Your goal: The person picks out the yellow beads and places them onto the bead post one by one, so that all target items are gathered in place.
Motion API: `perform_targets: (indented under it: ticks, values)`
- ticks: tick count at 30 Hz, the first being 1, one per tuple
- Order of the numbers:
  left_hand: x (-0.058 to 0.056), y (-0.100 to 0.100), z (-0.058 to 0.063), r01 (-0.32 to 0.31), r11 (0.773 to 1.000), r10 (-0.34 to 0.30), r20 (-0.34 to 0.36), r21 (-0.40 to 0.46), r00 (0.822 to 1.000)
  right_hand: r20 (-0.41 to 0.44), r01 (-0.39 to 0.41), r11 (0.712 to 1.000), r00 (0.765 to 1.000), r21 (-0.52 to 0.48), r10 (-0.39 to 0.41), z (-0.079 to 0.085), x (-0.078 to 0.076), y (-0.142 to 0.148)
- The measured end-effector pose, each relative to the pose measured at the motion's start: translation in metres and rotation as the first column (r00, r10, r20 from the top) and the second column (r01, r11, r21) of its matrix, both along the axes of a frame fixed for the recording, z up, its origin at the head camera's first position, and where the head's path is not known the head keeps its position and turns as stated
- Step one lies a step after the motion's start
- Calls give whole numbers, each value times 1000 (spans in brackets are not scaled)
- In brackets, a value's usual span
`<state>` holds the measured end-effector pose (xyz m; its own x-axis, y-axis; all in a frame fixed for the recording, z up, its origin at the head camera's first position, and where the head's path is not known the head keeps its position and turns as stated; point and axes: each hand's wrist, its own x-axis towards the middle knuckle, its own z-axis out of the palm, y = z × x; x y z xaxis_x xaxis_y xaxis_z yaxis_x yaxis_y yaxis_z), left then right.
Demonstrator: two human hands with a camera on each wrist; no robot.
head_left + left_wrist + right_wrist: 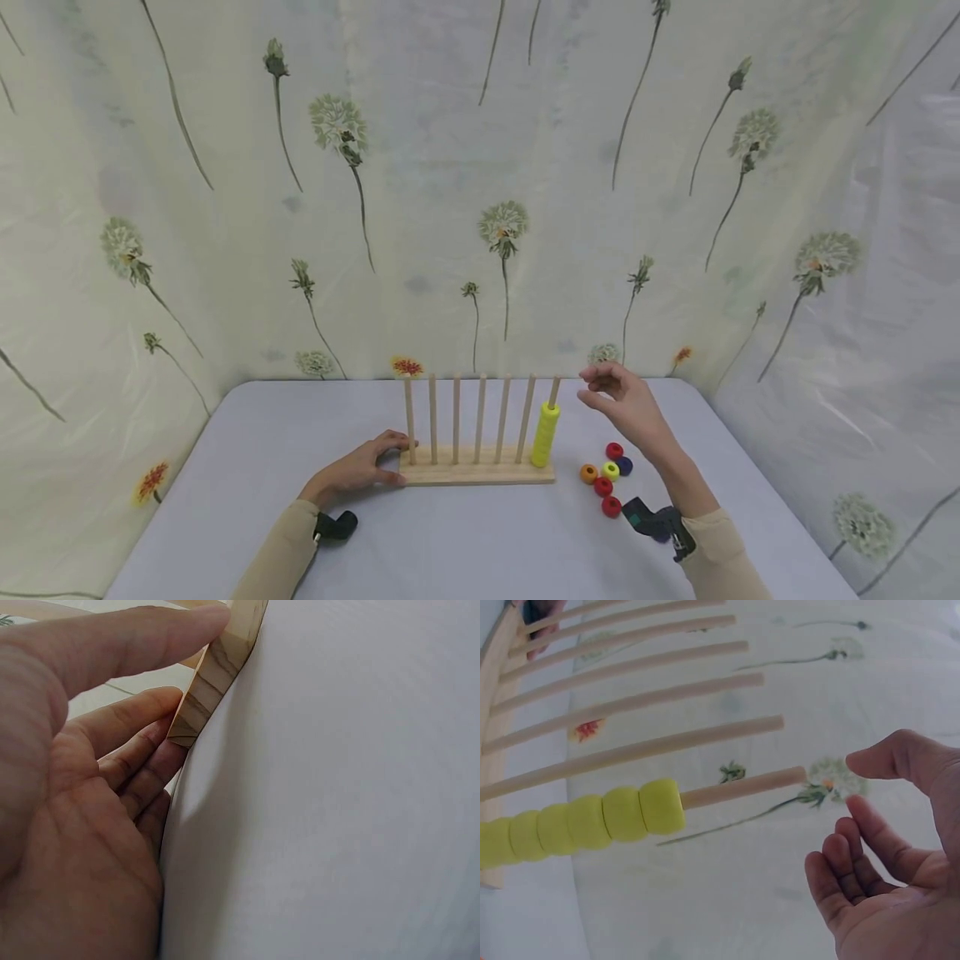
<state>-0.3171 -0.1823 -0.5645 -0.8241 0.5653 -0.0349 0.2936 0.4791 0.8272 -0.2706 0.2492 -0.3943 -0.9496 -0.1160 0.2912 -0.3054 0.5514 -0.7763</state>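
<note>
A wooden peg rack (pixel 480 477) with several upright pegs stands on the table. Its rightmost peg carries a stack of yellow beads (pixel 545 435), the bare peg tip showing above them. My left hand (pixel 356 471) holds the left end of the base, thumb at the front edge and fingers behind; the left wrist view shows the base's end grain (pixel 206 694) between them. Raised just right of the yellow stack's peg, my right hand (pixel 622 404) has thumb and fingers apart with nothing between them. In the right wrist view the peg tip (pixel 795 776) points toward this hand (pixel 900 877).
Loose beads lie right of the rack, below my right forearm: an orange bead (pixel 589 473), a yellow bead (pixel 611 471), a dark blue bead (pixel 625 466) and red ones, including a front red bead (pixel 611 507). A flowered curtain (pixel 420 208) hangs behind the white table (pixel 465 542).
</note>
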Motion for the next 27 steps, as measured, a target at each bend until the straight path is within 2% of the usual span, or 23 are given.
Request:
perform_targets:
  ticks: [7, 12, 21, 27]
  values:
    - [1, -1, 0, 15, 1000, -15, -18, 2, 1000, 56, -13, 1000, 998, 8, 13, -6, 8, 11]
    - [1, 0, 0, 9, 1000, -9, -3, 7, 1000, 90, -4, 1000, 996, 3, 4, -13, 13, 20]
    - [2, 1, 3, -12, 1000, 12, 9, 7, 1000, 169, 41, 999, 985, -20, -37, -32, 20, 37]
    - [4, 1, 6, -7, 1000, 7, 3, 3, 1000, 192, 38, 998, 981, -47, -29, -48, 22, 47]
